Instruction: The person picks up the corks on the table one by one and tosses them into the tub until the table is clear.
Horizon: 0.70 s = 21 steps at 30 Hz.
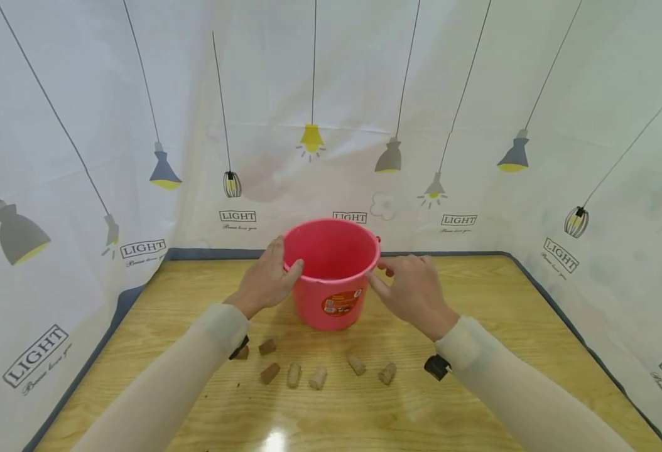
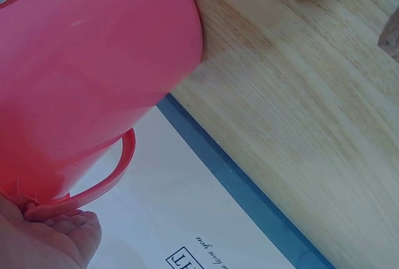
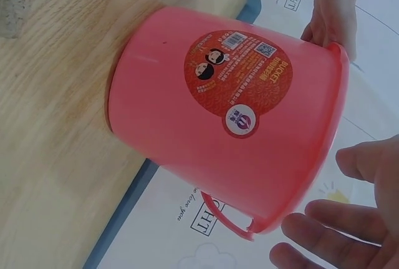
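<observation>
A pink bucket [image 1: 312, 304] stands upright on the wooden table, its round red label [image 3: 240, 63] facing me. My left hand [image 1: 265, 279] grips its left rim, the thumb over the edge. In the left wrist view, the bucket's curved handle [image 2: 128, 149] hangs beside those fingers. At the right rim is my right hand [image 1: 416, 292]; in the right wrist view its thumb and fingers are spread apart, close to the rim and curled round nothing. Whether a fingertip touches the rim, I cannot tell. The bucket's lower inside is hidden.
Several short cork-like pieces lie in front of the bucket: brown ones [image 1: 270, 373] to the left and beige ones [image 1: 318, 378] toward the middle and right. White cloth walls [image 1: 286, 182] printed with lamps enclose the table [image 1: 336, 420] at the back and both sides.
</observation>
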Available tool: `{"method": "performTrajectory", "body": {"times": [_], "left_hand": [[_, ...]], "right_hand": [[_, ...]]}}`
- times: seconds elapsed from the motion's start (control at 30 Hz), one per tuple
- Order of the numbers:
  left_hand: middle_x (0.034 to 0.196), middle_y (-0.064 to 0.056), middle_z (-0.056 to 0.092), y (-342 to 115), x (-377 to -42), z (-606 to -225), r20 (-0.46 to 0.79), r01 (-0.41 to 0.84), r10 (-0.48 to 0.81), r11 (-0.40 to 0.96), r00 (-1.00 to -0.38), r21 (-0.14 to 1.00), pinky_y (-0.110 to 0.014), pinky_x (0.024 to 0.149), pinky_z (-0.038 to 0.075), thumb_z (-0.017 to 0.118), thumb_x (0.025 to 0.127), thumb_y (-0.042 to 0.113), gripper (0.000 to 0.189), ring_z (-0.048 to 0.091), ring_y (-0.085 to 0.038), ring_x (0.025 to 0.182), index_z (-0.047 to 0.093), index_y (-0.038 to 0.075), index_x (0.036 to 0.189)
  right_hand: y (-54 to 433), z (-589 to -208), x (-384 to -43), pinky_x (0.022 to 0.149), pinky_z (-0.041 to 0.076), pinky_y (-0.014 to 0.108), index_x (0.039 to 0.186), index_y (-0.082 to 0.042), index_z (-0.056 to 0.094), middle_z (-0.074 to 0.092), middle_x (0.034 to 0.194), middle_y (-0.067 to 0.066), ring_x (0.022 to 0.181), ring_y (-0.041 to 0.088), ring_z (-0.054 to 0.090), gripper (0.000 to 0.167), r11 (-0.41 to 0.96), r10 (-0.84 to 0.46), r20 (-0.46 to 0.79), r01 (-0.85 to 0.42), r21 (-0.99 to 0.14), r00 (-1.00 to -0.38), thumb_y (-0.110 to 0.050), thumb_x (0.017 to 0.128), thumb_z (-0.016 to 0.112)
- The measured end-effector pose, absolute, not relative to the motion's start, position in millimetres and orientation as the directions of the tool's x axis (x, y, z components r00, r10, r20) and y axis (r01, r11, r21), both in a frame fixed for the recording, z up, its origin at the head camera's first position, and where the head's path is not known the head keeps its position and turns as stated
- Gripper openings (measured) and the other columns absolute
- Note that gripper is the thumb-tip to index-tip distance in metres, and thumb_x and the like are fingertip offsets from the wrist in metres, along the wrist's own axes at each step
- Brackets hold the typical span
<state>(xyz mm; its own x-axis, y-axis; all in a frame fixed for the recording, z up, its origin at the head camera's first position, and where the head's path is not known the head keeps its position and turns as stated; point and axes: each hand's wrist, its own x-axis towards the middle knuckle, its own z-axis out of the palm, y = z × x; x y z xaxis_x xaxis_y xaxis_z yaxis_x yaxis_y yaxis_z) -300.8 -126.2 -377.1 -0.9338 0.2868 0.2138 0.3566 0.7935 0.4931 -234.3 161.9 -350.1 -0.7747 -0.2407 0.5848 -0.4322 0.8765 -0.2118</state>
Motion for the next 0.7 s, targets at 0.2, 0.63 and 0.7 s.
{"method": "performTrajectory", "body": {"times": [0.2,0.63,0.7], "left_hand": [[0.166,-0.017,0.022,-126.9,-300.3,-377.5,0.213,0.355,0.286,0.793,-0.934,0.495,-0.059,0.107,0.045,0.043,0.104,0.049,0.085,0.046,-0.036,0.133,0.008,-0.001,0.163],[0.168,-0.017,0.018,-126.5,-302.0,-378.7,0.200,0.350,0.288,0.799,-0.936,0.489,-0.059,0.113,0.038,0.041,0.104,0.051,0.086,0.035,-0.038,0.145,0.006,0.001,0.163],[0.168,-0.017,0.017,-126.7,-302.5,-378.5,0.202,0.350,0.287,0.799,-0.937,0.490,-0.059,0.114,0.037,0.041,0.104,0.052,0.086,0.033,-0.038,0.146,0.006,0.001,0.163]], "right_hand": [[161.7,-353.9,-230.3,0.082,0.049,0.050,0.103,-0.007,0.080,0.077,0.086,0.007,0.080,0.024,0.067,0.030,0.883,-0.238,0.564,-0.418,-0.214,-0.791,-0.034,0.091,0.078],[165.3,-360.7,-224.5,0.078,0.048,0.048,0.099,-0.005,0.081,0.077,0.087,0.007,0.080,0.024,0.070,0.031,0.893,-0.256,0.534,-0.409,-0.189,-0.806,-0.035,0.090,0.079],[165.6,-361.6,-224.5,0.078,0.049,0.048,0.099,-0.005,0.081,0.078,0.087,0.007,0.080,0.024,0.071,0.031,0.895,-0.262,0.531,-0.408,-0.178,-0.806,-0.035,0.090,0.079]]}}
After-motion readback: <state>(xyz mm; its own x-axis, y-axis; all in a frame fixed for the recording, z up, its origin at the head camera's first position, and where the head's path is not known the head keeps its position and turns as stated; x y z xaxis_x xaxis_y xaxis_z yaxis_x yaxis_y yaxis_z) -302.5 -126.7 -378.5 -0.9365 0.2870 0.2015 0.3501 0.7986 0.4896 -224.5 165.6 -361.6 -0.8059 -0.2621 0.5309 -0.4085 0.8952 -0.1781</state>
